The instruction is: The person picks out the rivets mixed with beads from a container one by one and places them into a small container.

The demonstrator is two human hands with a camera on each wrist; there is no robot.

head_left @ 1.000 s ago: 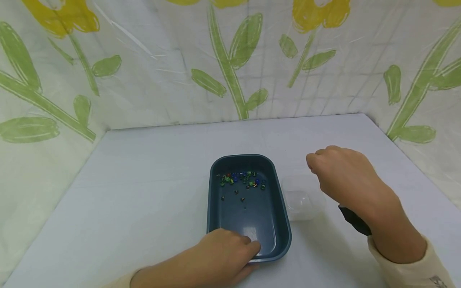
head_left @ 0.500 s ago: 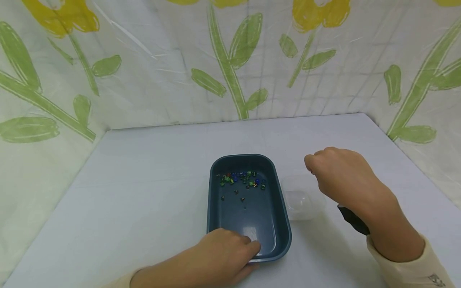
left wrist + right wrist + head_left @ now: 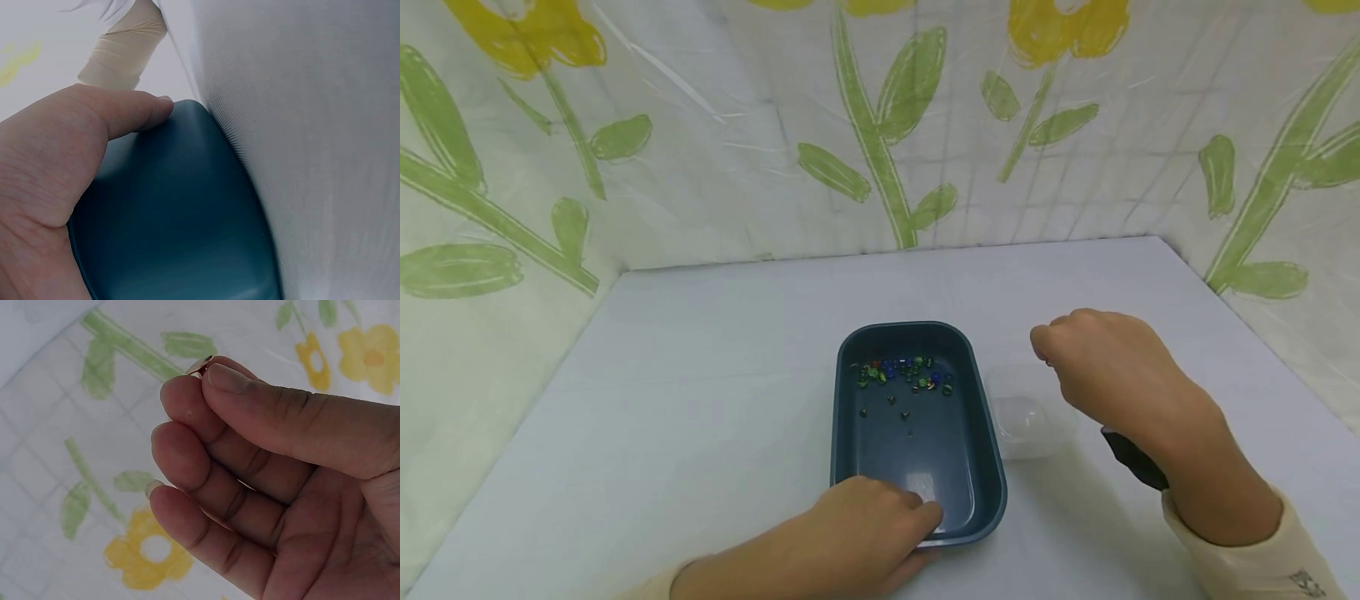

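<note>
My left hand grips the near rim of a dark blue tray; in the left wrist view its thumb lies along the tray's outer wall. Inside, towards the far end, lie small glassy beads in green, blue and red. Several small brassy pieces lie nearer the tray's middle. My right hand is held over the right side of the table, its fingers curled. In the right wrist view, thumb and forefinger pinch a small coppery thumbtack, its rounded head sticking out past the fingertips.
A clear plastic container stands against the tray's right side, with the right hand above its right edge. White cloth covers the table. A curtain with painted flowers hangs behind the table's far edge.
My right hand has drifted slightly left and down in the head view, still pinching. The left hand, tray and its contents have stayed put.
</note>
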